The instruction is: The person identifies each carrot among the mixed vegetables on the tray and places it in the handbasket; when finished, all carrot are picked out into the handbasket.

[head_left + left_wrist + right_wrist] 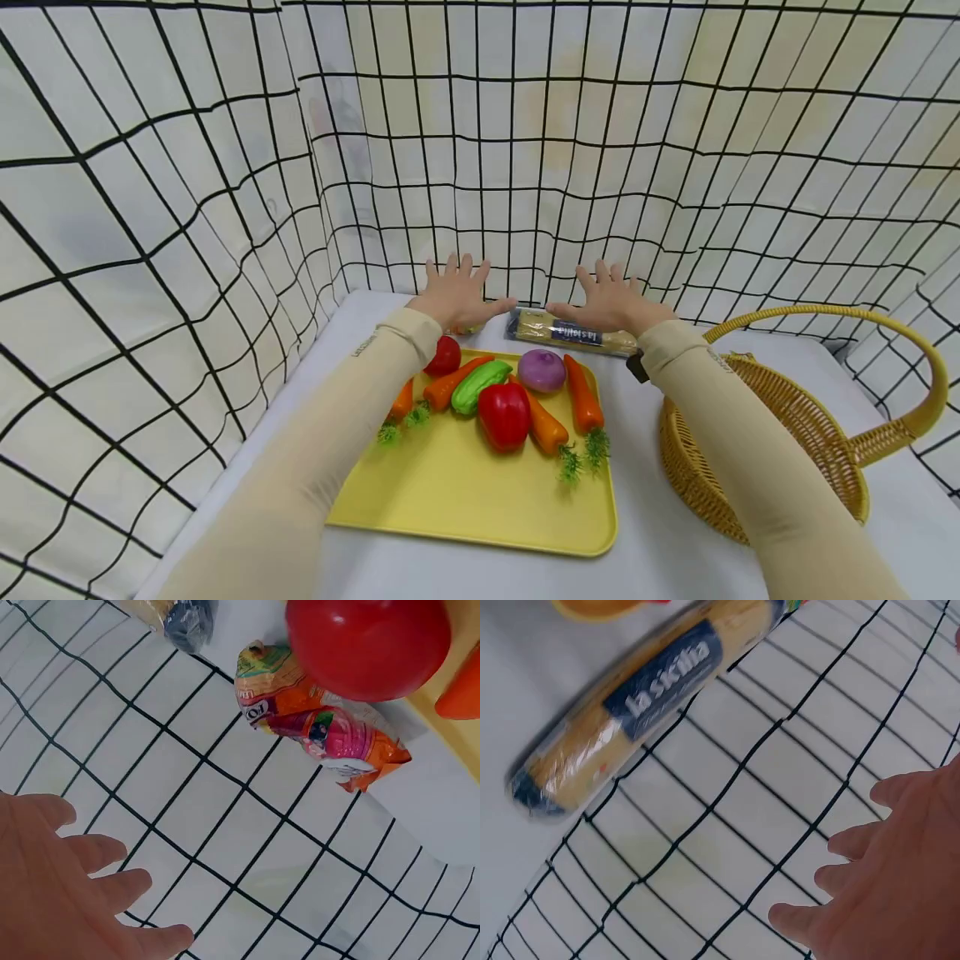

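Both hands are stretched out over the back of the table, fingers spread and nothing held. My left hand is above the back left of the yellow tray, nearest a red tomato. Colourful snack packets lie behind the tray in the left wrist view, mostly hidden by the hand in the head view. My right hand is over a pack of spaghetti labelled "la sicilia". On the tray lie several carrots, a green cucumber-like vegetable, a red bell pepper and a purple onion.
A wicker basket with a tall handle stands on the right of the white table, partly behind the right sleeve. Black grid netting over white cloth encloses the back and sides.
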`<move>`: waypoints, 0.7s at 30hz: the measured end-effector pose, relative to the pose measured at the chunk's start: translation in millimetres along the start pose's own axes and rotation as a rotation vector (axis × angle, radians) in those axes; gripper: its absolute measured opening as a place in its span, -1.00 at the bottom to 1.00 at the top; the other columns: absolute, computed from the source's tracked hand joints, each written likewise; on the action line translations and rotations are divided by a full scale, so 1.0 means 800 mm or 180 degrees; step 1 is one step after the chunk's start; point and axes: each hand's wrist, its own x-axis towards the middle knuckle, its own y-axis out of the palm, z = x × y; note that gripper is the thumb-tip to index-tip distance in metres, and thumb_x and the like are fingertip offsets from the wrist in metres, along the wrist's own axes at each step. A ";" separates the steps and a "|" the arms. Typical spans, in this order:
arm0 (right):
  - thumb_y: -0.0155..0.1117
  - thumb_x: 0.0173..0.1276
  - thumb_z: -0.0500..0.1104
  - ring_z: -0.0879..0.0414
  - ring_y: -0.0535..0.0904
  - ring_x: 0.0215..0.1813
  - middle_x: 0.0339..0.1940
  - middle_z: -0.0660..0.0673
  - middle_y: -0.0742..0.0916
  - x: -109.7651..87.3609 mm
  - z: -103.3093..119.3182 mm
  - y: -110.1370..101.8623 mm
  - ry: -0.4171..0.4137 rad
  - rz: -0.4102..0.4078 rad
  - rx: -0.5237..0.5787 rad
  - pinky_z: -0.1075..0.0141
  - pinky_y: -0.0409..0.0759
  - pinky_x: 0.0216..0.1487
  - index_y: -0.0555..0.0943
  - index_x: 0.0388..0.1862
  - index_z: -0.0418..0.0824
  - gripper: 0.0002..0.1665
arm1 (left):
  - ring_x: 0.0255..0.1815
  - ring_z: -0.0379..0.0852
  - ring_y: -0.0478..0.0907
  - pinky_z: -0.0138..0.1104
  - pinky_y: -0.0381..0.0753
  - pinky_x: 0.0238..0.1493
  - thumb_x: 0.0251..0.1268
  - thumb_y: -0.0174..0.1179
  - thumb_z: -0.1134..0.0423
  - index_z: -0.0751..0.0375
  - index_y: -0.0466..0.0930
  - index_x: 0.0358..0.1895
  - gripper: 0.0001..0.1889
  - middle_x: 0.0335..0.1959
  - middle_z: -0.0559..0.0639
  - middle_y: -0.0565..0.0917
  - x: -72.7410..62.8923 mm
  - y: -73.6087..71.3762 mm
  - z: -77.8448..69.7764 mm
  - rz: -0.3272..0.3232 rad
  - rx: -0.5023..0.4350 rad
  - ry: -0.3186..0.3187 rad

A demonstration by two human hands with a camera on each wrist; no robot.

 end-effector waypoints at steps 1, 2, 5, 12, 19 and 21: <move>-0.21 0.28 0.58 -0.42 -0.26 0.54 0.57 -0.43 -0.11 -0.003 0.001 0.003 -0.0033 0.0010 -0.0005 -0.36 -0.22 0.40 -0.15 0.61 -0.21 0.22 | 0.57 0.28 -0.23 0.31 -0.32 0.40 0.25 -0.35 -0.56 0.04 -0.16 0.60 0.01 0.58 0.26 -0.12 -0.003 0.003 0.003 -0.0006 0.0008 0.0031; -0.20 0.28 0.58 -0.42 -0.25 0.54 0.58 -0.42 -0.11 -0.007 0.003 0.006 -0.0073 0.0007 -0.0002 -0.35 -0.23 0.41 -0.15 0.61 -0.20 0.22 | 0.57 0.27 -0.23 0.31 -0.32 0.40 0.24 -0.35 -0.56 0.04 -0.16 0.60 0.01 0.58 0.25 -0.12 -0.006 0.005 0.006 -0.0008 0.0020 0.0060; -0.17 0.29 0.57 -0.41 -0.25 0.55 0.58 -0.39 -0.13 -0.017 0.007 0.018 -0.0179 0.0001 0.0004 -0.33 -0.24 0.42 -0.16 0.62 -0.16 0.20 | 0.57 0.28 -0.23 0.32 -0.33 0.40 0.24 -0.34 -0.56 0.05 -0.15 0.59 0.01 0.58 0.24 -0.12 -0.016 0.013 0.022 -0.0009 -0.0022 0.0080; -0.04 0.35 0.46 -0.39 -0.07 0.54 0.58 -0.38 0.00 -0.047 0.013 0.052 -0.0290 -0.0183 0.0152 -0.30 -0.10 0.43 -0.05 0.60 -0.21 0.12 | 0.55 0.34 -0.17 0.36 -0.30 0.37 0.27 -0.38 -0.55 0.14 -0.15 0.59 0.02 0.57 0.30 -0.08 -0.038 0.025 0.070 0.0029 -0.0255 -0.0042; 0.20 0.38 0.21 -0.37 0.20 0.45 0.51 -0.38 0.24 -0.086 0.016 0.085 -0.0116 -0.0482 0.0993 -0.25 0.24 0.33 0.13 0.55 -0.24 -0.05 | 0.49 0.34 0.05 0.22 0.01 0.41 0.35 -0.32 -0.46 0.26 0.01 0.55 -0.04 0.51 0.33 0.13 -0.071 0.026 0.130 -0.0104 -0.0909 -0.0117; 0.20 0.38 0.19 -0.33 0.23 0.44 0.48 -0.35 0.32 -0.097 0.015 0.094 -0.0054 -0.0564 0.1247 -0.22 0.24 0.35 0.21 0.52 -0.23 -0.11 | 0.45 0.34 0.14 0.19 0.13 0.38 0.40 -0.26 -0.39 0.28 0.07 0.52 -0.10 0.48 0.33 0.20 -0.083 0.026 0.149 -0.0167 -0.1110 -0.0151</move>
